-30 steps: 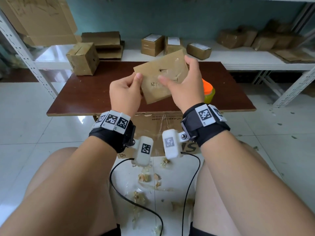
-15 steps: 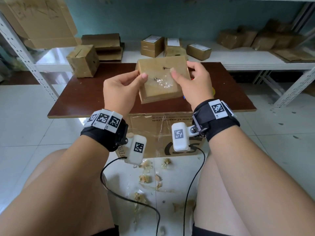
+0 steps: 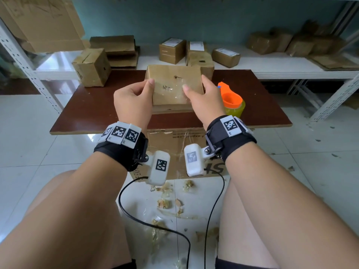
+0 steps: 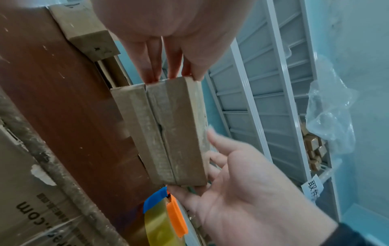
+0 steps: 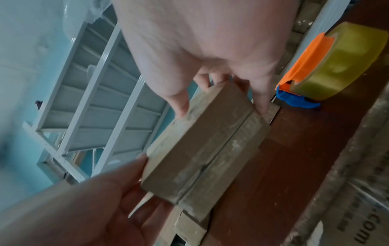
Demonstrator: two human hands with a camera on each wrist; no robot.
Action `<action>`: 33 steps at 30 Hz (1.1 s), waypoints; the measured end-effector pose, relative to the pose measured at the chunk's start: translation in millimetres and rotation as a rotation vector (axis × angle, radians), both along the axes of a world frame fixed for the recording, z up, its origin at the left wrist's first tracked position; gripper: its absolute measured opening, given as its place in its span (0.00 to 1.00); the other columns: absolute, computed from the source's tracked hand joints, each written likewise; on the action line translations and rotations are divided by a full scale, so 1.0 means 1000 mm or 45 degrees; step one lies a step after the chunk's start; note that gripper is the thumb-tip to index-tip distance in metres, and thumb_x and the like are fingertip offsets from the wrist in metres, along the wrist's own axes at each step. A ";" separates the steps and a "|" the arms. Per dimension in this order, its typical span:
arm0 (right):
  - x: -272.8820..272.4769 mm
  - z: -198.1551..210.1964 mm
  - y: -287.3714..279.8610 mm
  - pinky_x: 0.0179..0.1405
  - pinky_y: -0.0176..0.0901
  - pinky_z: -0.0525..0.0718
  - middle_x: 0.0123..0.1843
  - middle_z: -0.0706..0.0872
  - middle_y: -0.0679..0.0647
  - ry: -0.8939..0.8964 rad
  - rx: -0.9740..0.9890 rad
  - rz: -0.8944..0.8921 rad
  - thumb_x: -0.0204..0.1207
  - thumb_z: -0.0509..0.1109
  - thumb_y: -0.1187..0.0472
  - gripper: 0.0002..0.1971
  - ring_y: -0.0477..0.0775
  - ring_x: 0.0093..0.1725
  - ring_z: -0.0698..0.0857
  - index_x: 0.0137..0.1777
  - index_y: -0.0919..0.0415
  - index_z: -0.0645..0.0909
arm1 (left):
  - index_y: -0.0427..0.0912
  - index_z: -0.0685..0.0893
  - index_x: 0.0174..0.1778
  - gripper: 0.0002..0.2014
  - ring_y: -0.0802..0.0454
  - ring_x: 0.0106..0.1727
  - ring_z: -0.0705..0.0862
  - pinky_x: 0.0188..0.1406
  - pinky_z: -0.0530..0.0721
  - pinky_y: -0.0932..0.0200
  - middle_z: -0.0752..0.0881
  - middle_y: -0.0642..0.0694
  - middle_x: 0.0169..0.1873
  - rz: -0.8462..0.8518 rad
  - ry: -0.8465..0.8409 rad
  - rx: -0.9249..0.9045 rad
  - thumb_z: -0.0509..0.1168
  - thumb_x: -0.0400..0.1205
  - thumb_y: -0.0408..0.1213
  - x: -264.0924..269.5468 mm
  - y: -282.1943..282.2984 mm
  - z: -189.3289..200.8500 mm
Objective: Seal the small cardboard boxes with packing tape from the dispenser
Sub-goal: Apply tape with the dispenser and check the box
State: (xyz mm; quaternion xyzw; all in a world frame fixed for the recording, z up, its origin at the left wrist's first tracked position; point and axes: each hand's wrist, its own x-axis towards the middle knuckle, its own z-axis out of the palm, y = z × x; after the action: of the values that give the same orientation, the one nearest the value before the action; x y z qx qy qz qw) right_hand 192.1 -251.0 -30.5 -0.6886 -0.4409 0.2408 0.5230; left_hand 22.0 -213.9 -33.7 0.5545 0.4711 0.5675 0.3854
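Note:
A small flat cardboard box (image 3: 174, 84) is held between both hands just above the brown table (image 3: 93, 109), its broad face, with glossy clear tape, turned up towards me. My left hand (image 3: 144, 91) grips its left end, thumb on the face. My right hand (image 3: 196, 90) grips the right end, thumb on the taped face and fingers round the side. In the wrist views the box (image 4: 174, 133) (image 5: 206, 146) shows a narrow side with a centre seam. The orange tape dispenser (image 3: 231, 100) with a yellowish roll stands on the table just right of my right hand.
A flat cardboard piece (image 3: 171, 109) lies under the held box. A cube-like box (image 3: 92, 66) sits at the table's back left, another (image 3: 200, 61) right behind the held one. Several boxes line the white shelf (image 3: 272, 68). A big carton (image 3: 174, 148) stands under the table; tape scraps (image 3: 165, 202) litter the floor.
Both hands have turned the box from tilted to level and carried it forward and down towards the table. The dispenser, hidden half a second ago, shows again.

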 end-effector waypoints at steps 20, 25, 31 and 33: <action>-0.015 -0.026 0.023 0.80 0.47 0.75 0.85 0.77 0.52 -0.036 -0.208 0.080 0.83 0.75 0.54 0.34 0.53 0.82 0.76 0.87 0.57 0.72 | 0.37 0.76 0.84 0.30 0.45 0.45 0.89 0.51 0.88 0.50 0.88 0.42 0.50 -0.291 -0.254 -0.976 0.70 0.84 0.38 -0.004 0.036 -0.009; 0.000 -0.031 0.026 0.69 0.39 0.76 0.86 0.75 0.50 -0.081 -0.337 0.210 0.88 0.70 0.63 0.34 0.52 0.80 0.77 0.92 0.57 0.63 | 0.46 0.72 0.84 0.36 0.42 0.81 0.78 0.81 0.77 0.41 0.75 0.44 0.82 -0.176 -0.328 -1.043 0.72 0.77 0.43 0.006 0.034 -0.012; 0.049 -0.031 0.039 0.84 0.60 0.69 0.80 0.79 0.54 -0.588 -0.403 -0.265 0.82 0.66 0.36 0.29 0.63 0.83 0.72 0.80 0.45 0.78 | 0.45 0.79 0.79 0.32 0.42 0.61 0.86 0.69 0.87 0.41 0.84 0.42 0.72 -0.028 -0.348 -1.048 0.71 0.75 0.42 0.014 0.034 -0.009; 0.066 -0.036 0.038 0.88 0.70 0.55 0.84 0.73 0.58 -0.646 -0.663 -0.285 0.80 0.62 0.27 0.36 0.67 0.87 0.65 0.82 0.45 0.74 | 0.45 0.81 0.78 0.33 0.43 0.53 0.84 0.64 0.88 0.42 0.87 0.42 0.67 -0.021 -0.364 -1.049 0.70 0.73 0.42 0.015 0.033 -0.013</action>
State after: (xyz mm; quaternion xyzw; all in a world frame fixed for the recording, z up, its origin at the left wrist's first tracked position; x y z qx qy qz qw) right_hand 258.3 -213.1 -66.8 -0.8801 -0.4023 0.1081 0.2279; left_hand 36.7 -181.0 -46.3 0.2739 0.5957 0.4001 0.6404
